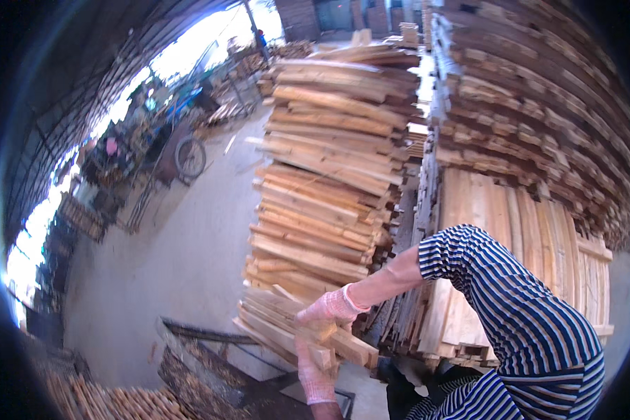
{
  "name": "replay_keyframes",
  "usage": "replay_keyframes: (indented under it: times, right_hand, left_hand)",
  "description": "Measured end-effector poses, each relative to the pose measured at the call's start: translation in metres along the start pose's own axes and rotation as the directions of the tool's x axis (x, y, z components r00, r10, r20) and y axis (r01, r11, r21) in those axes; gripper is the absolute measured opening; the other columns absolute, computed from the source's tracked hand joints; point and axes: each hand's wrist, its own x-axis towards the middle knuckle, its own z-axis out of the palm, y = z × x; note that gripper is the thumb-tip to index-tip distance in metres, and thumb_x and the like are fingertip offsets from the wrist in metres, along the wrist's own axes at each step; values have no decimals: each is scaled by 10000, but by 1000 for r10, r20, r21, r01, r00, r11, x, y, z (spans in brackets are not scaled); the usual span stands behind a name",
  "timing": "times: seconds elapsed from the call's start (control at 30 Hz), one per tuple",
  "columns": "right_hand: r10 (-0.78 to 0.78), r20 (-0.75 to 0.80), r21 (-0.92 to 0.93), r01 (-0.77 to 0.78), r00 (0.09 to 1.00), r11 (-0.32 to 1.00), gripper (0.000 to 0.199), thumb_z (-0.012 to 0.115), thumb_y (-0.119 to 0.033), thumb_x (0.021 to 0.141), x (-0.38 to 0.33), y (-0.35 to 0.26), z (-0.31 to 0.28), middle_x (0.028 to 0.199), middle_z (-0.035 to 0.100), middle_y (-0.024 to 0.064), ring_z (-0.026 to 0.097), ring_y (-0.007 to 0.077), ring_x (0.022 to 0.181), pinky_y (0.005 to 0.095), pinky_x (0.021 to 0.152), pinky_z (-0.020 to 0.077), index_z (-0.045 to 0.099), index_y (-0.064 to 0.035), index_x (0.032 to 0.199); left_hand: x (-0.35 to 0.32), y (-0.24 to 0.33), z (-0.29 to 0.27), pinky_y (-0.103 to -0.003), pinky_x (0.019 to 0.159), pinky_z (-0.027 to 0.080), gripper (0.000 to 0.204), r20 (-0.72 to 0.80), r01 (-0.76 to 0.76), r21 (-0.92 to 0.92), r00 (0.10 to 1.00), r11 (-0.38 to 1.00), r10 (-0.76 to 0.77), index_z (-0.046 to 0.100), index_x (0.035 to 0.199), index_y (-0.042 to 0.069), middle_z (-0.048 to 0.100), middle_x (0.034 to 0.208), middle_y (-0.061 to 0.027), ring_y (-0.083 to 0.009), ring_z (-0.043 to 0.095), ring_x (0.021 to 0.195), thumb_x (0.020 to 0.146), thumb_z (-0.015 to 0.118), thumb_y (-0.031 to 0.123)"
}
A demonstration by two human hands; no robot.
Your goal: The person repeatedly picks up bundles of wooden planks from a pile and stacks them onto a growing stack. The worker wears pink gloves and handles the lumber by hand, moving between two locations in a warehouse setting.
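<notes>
Both my hands wear pale pink work gloves. My right hand (327, 309) reaches in from the right, its fingers closed over the top of several light wooden boards (273, 318). From the lower edge comes my left hand (315, 374), wrapped around the near side of the same boards close to their ends. The boards lie slanted together at the near end of a long row of stacked boards (315, 203). Part of my left fingers is hidden behind the wood.
At right stands a stack of wide pale planks (525, 217), with a tall wall of piled lumber (532, 105) behind. A dark metal frame (203, 330) is low at left. Thin sticks (112, 399) fill the lower left corner. Farther off, a wheel (190, 157) stands on the concrete floor (168, 259).
</notes>
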Motion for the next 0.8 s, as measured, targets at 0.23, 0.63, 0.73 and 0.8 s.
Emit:
replay_keyframes:
  times: [0.23,0.63,0.73,0.8]
  right_hand:
    - [-547,-147,-275,497,824,823,779,699,-492,862,-177,-9,-29,1342,624,122,590,214,1216,361,1035,489,463,-84,1481]
    - [-841,-535,-619,638,85,458,936,834,-276,716,-405,100,-38,1292,589,222,599,306,1210,379,1042,493,356,-8,1476]
    - [-819,-572,-720,454,38,524,924,835,-299,726,-459,129,-53,1297,598,206,601,283,1219,375,1037,496,366,-23,1473]
    - [-784,-621,-628,592,9,505,949,871,-359,707,-481,146,-63,1305,586,186,587,306,1241,389,1038,491,385,-53,1463]
  left_hand:
    - [-50,4,83,-506,948,514,661,418,-638,726,706,256,572,450,1451,59,542,1329,-232,-401,578,1155,947,622,450]
    - [-129,-1,326,-445,1025,528,601,781,-485,-6,544,874,307,461,1418,-41,599,1292,-166,-297,643,1093,956,652,292]
    - [-143,-35,365,-431,1018,490,723,798,-518,63,540,853,269,459,1425,-1,586,1283,-140,-279,599,1145,843,782,282]
    - [-143,-71,379,-421,960,520,656,839,-617,120,482,778,252,511,1384,7,607,1249,-117,-261,624,1096,851,788,269]
